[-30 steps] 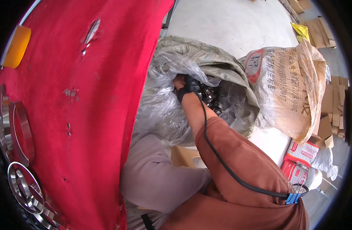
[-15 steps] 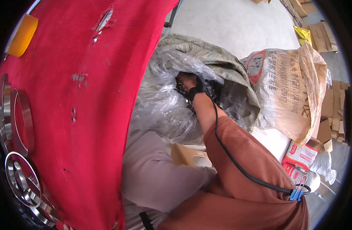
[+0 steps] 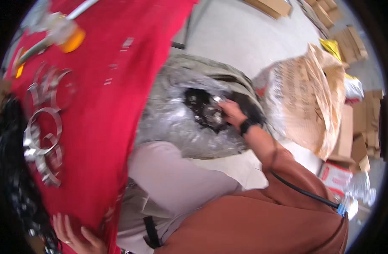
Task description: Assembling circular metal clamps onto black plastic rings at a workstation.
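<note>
Raised now, the right hand [image 3: 233,112] seemingly pinches a metal part [image 3: 216,100] free; the left hand [image 3: 85,244] lies spread on red cloth [image 3: 103,148].

Shiny metal piece [image 3: 217,100]; blurred; in right hand [image 3: 233,112]

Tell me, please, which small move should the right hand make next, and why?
Probably lift the right hand gently upward: it seems to pinch a shiny metal piece among the dark parts, and the crumpled clear plastic around them could catch it.
</note>
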A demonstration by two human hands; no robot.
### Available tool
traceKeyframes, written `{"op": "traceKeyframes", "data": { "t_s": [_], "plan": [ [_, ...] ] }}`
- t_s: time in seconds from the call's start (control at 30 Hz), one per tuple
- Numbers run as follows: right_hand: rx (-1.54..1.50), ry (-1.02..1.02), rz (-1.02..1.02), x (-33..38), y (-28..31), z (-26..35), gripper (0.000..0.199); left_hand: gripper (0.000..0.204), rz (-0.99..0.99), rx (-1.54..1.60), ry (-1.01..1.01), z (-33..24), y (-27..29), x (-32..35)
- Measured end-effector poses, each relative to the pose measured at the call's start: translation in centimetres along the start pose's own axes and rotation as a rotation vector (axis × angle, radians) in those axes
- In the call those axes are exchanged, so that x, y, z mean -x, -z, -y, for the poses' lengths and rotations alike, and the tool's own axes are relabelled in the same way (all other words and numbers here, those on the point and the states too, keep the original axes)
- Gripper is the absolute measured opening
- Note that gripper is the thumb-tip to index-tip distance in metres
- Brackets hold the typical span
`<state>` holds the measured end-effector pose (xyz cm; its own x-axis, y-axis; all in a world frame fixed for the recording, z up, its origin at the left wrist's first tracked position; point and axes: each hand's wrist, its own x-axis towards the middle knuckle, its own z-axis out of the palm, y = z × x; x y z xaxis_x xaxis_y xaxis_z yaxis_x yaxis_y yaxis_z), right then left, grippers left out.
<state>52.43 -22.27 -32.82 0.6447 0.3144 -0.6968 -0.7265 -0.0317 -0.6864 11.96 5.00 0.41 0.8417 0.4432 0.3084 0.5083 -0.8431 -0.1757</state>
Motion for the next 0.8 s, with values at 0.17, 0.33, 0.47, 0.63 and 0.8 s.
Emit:
{"op": "traceKeyframes", "data": {
  "t_s": [0.17, 0.33, 0.47, 0.63, 0.8],
  "plan": [
    [0.001, 0.084, 0.219, 10.4, -2.3, 7.9, 0.029, 0.020, 0.033, 0.463, 0.027, -4.6, 1.0, 12.4],
    [0.220, 0.161, 0.426, 20.0, -11.5, 17.0, 0.040, 0.026, 0.278, 0.425, 1.649, -10.9, -2.0, 30.4],
    [0.448, 0.491, 0.755, 24.5, -21.5, 21.7, 0.034, 0.025, 0.383, 0.407, 1.690, -11.8, -2.6, 33.6],
    [0.672, 0.904, 1.072, 27.5, -37.3, 22.8, 0.034, 0.024, 0.448, 0.419, 1.685, -11.6, -2.3, 34.9],
    [0.853, 0.656, 1.094, 28.9, -47.3, 19.4, 0.018, 0.023, 0.513, 0.452, 1.597, -10.9, -2.1, 35.8]
  ]
}}
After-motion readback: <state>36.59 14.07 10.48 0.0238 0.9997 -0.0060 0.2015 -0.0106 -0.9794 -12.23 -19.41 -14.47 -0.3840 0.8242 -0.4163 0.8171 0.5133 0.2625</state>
